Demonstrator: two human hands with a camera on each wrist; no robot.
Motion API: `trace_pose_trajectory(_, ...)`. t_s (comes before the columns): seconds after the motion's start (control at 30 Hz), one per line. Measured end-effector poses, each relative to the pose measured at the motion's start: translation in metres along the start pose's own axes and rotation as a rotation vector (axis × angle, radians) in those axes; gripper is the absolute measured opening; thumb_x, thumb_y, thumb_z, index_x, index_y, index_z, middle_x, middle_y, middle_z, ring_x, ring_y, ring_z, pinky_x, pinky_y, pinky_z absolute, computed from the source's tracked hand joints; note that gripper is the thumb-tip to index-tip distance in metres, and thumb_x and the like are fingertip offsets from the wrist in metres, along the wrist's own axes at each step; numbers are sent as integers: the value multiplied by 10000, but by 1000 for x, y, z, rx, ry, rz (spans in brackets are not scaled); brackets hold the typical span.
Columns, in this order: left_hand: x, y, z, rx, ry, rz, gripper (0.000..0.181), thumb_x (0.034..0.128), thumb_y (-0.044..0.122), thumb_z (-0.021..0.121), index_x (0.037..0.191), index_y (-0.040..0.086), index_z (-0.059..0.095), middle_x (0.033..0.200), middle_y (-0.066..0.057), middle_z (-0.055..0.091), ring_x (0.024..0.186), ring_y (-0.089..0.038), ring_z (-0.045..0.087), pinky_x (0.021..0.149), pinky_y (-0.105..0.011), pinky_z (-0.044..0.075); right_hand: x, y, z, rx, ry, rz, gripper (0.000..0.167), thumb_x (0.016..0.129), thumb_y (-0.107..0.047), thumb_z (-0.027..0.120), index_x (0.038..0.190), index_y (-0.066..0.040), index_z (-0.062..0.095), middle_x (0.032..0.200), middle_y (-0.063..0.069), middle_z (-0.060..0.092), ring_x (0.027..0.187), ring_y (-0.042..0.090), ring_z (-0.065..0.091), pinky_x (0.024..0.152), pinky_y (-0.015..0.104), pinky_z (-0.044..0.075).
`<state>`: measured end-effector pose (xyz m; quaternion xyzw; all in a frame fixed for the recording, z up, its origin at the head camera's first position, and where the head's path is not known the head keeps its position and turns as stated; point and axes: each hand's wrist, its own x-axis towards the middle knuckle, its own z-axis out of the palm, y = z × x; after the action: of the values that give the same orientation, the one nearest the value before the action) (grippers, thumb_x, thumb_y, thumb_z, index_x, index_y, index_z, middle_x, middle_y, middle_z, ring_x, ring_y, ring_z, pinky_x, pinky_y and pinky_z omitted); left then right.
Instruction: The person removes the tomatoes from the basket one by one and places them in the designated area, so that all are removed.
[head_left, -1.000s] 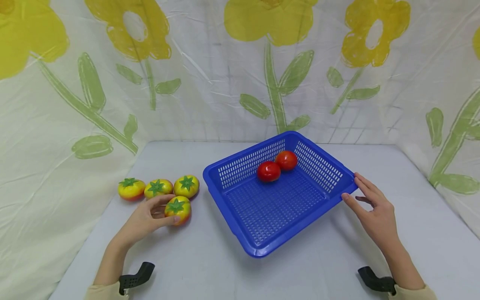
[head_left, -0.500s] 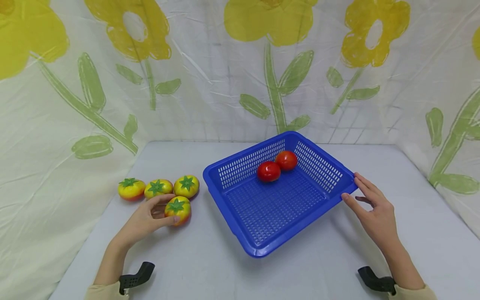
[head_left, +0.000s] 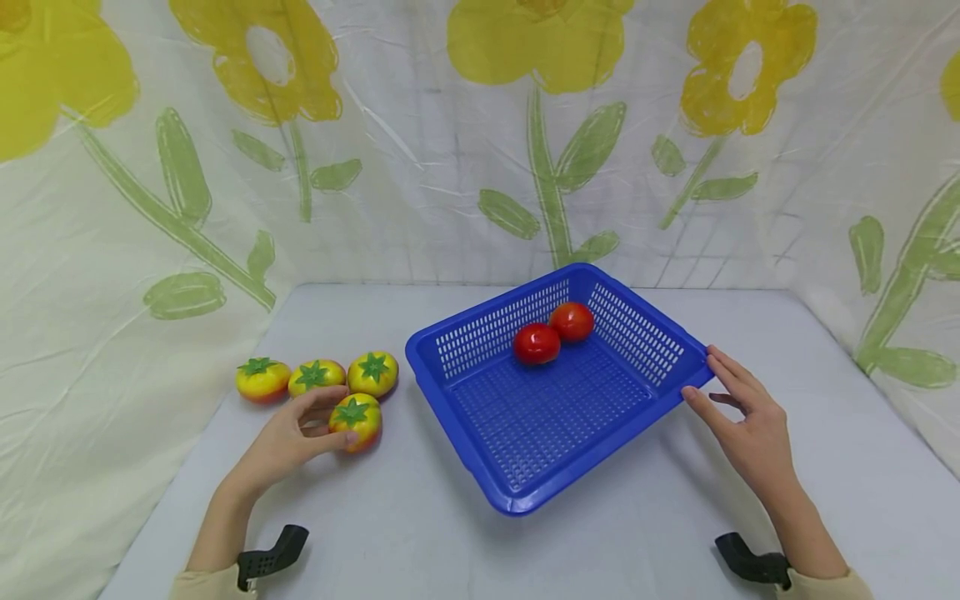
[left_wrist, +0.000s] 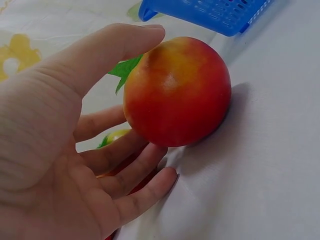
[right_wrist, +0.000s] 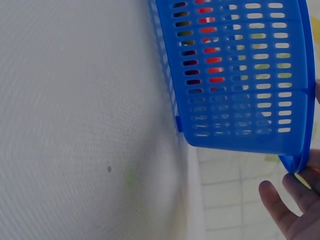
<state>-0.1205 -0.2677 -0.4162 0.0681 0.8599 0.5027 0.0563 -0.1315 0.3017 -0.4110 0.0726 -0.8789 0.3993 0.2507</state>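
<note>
My left hand (head_left: 285, 442) holds a yellow-and-red tomato (head_left: 360, 421) with a green star-shaped top, thumb on the near side and fingers behind it. In the left wrist view the tomato (left_wrist: 177, 92) shows its red underside, just over or on the table; I cannot tell which. My right hand (head_left: 757, 433) pinches the right corner rim of a blue plastic basket (head_left: 547, 425), thumb in front and fingertips on the edge. Two red tomatoes, one nearer (head_left: 537, 343) and one farther (head_left: 572, 322), lie together inside the basket's back part.
Behind my left hand, three more yellow tomatoes with green tops stand in a row: left (head_left: 262, 379), middle (head_left: 315, 375) and right (head_left: 373, 372). The white tabletop (head_left: 600, 550) ends at a flower-printed curtain (head_left: 420, 192) at the back and sides.
</note>
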Motion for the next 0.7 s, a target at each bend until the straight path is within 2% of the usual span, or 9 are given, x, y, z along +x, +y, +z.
trace_pose_trajectory(0.1, -1, 2, 0, -5, 11, -3, 718, 825, 313, 815, 1417, 83, 479, 1404, -122, 495, 1196, -300, 545, 892, -210, 488, 0, -1, 0, 5, 0, 0, 633, 878, -163, 767, 1447, -99, 498, 1490, -20, 448, 1290, -37, 391, 839, 42, 394)
trace_pose_trajectory(0.37, -3, 5, -2, 2, 23, -24, 733, 826, 361, 805, 1419, 86, 475, 1381, -115, 509, 1194, -294, 533, 915, -291, 507, -1, -3, 0, -7, -7, 5, 632, 886, -177, 759, 1453, -100, 491, 1494, -18, 444, 1264, -76, 389, 836, 38, 388)
trace_pose_trajectory(0.7, -2, 4, -6, -2, 35, -10, 737, 826, 374, 802, 1412, 66, 477, 1350, -72, 534, 1197, -264, 525, 885, -200, 491, -1, -4, -1, -6, -3, 5, 627, 886, -175, 759, 1449, -93, 495, 1493, -16, 445, 1247, -90, 395, 841, 41, 391)
